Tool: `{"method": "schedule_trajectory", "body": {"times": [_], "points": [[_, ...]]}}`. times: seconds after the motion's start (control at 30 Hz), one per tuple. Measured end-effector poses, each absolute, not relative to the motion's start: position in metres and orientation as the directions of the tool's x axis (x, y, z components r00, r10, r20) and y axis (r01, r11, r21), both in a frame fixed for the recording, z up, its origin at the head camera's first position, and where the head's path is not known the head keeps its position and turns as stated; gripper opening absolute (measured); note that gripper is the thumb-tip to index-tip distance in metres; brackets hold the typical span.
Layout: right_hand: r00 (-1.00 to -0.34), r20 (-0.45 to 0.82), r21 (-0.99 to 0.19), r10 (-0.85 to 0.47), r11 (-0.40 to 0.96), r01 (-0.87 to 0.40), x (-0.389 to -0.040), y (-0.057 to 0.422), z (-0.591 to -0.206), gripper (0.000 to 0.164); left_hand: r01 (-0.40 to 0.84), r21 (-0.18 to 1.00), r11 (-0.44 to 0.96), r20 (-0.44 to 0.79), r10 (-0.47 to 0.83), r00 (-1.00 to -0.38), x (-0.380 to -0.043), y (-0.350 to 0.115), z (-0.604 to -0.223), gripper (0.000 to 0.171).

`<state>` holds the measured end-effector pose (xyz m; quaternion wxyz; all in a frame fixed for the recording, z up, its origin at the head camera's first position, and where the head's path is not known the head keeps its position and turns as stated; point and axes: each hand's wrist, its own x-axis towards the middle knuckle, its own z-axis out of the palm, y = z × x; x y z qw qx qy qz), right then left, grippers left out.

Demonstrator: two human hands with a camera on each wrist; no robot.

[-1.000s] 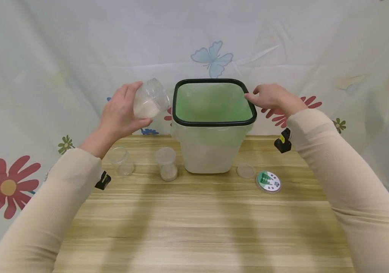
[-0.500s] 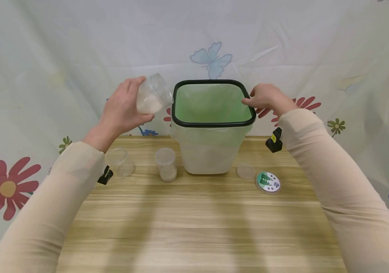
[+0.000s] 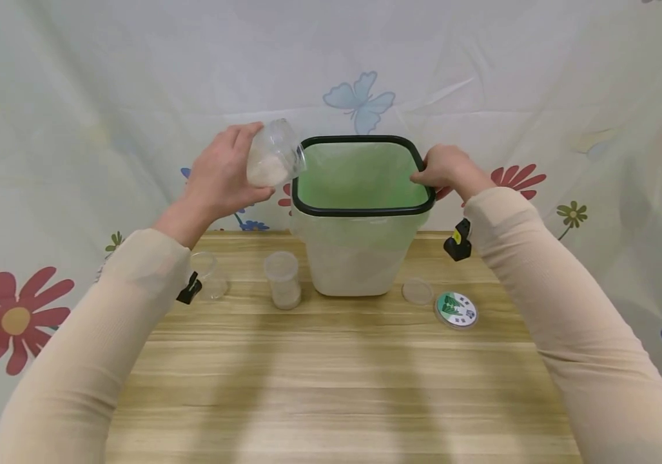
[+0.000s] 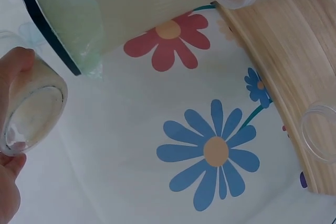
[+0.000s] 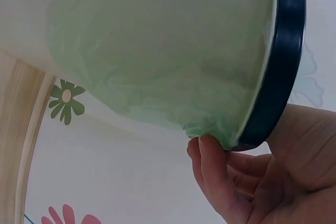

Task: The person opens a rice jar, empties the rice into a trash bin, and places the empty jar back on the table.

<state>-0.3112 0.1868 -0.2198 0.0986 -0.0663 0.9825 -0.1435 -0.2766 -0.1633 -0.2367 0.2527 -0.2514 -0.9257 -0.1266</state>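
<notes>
My left hand (image 3: pixel 214 174) grips a clear jar (image 3: pixel 272 158) partly filled with something whitish, too blurred to name. The jar leans right, its mouth at the left rim of a pale trash can (image 3: pixel 360 261). In the left wrist view the base of the jar (image 4: pixel 34 119) faces the camera. A green bag (image 3: pixel 360 174) lines the can, folded over outside under a black rim (image 3: pixel 365 211). At the can's right side, my right hand (image 3: pixel 447 171) holds the rim, thumb inside. The right wrist view shows fingertips (image 5: pixel 210 145) against the bunched bag below the rim.
On the wooden table (image 3: pixel 319 386) stand an empty clear jar (image 3: pixel 213 283), partly behind the left sleeve, and a lidded cup (image 3: pixel 284 283) with pale contents. A clear lid (image 3: pixel 418 291) and a green-and-white printed lid (image 3: pixel 456 309) lie right of the can. A flowered curtain (image 3: pixel 191 77) hangs behind.
My left hand has carried the jar up and right until its mouth reaches the can's left rim. The right hand has shifted slightly left and its fingers now wrap the right rim.
</notes>
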Motion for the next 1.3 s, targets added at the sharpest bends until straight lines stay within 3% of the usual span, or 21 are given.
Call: {"method": "schedule_trajectory", "body": {"times": [0.43, 1.3], "points": [[-0.979, -0.155, -0.222, -0.135, 0.970, -0.099, -0.311, 0.184, -0.221, 0.026, 0.533, 0.094, 0.841, 0.519, 0.416, -0.747, -0.282, -0.149, -0.229, 0.089], [-0.981, -0.157, -0.240, -0.111, 0.968, -0.071, -0.308, 0.175, -0.220, 0.013, 0.555, 0.006, 0.832, 0.474, 0.486, -0.734, -0.286, -0.133, -0.220, 0.089]]}}
